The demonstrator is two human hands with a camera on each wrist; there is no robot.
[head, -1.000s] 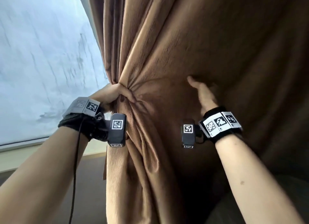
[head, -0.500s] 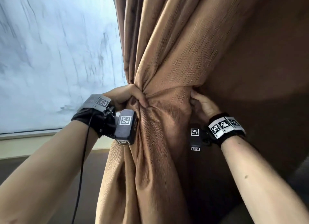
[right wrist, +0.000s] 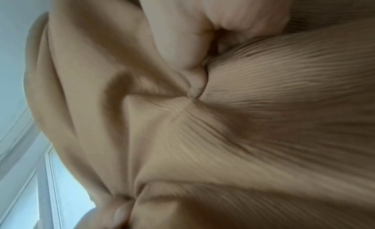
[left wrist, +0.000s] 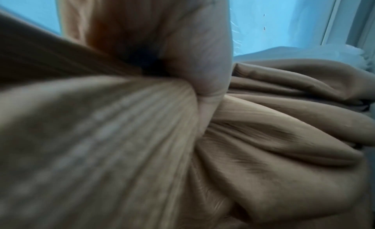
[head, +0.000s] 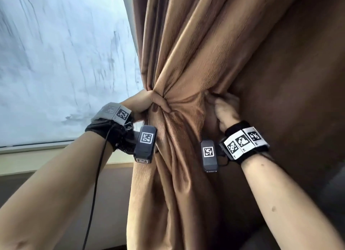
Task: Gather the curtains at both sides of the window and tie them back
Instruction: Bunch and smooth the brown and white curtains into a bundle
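A brown ribbed curtain (head: 188,50) hangs at the right side of the window (head: 61,63), bunched into a waist at mid-height. My left hand (head: 149,104) grips the bunch from the window side, fingers curled round the folds. My right hand (head: 224,107) grips the fabric at the bunch's right side, its fingers dug into the cloth and partly hidden. In the left wrist view my thumb (left wrist: 205,59) presses into the folds of the curtain (left wrist: 263,136). The right wrist view shows the curtain (right wrist: 243,136) pinched under my fingers (right wrist: 194,81). No tie-back is in sight.
The window sill (head: 37,156) runs along the lower left, with wall below it. Dark curtain fabric (head: 298,81) fills the right side. A black cable (head: 95,184) hangs from my left wrist.
My right hand went from lying flat on the curtain to gripping the fabric, drawing it in toward the left hand. The bunch has tightened, and more window shows at the left.
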